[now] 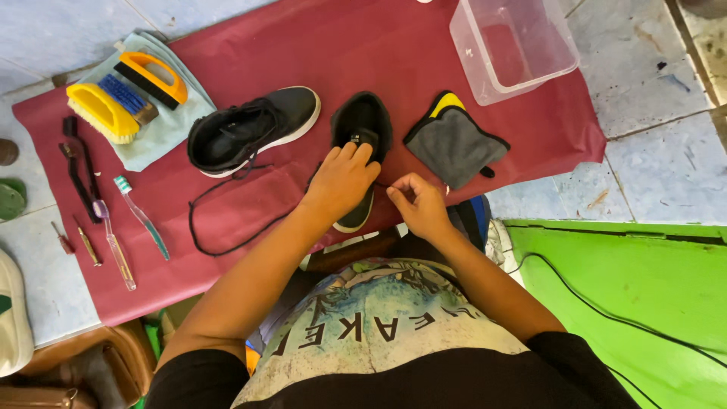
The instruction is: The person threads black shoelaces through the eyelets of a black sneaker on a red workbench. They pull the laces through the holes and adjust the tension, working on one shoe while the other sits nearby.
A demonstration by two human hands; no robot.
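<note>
My left hand point(341, 182) presses down on a black shoe point(362, 121) that lies in the middle of the red mat point(341, 45), gripping its front part. Just right of it, my right hand point(416, 204) has thumb and fingers pinched on what looks like a thin black lace end coming from that shoe. A second black shoe with a white sole point(250, 129) lies to the left, unlaced. A loose black lace point(219, 227) curls on the mat in front of it.
A grey cloth with yellow edging point(454, 144) lies right of the shoes, and a clear plastic tub point(515, 45) stands behind it. At left are a yellow brush point(102, 112) and an orange brush point(151, 76) on a pale cloth, two toothbrushes point(140, 216) and small tools. A green surface point(628, 280) lies at right.
</note>
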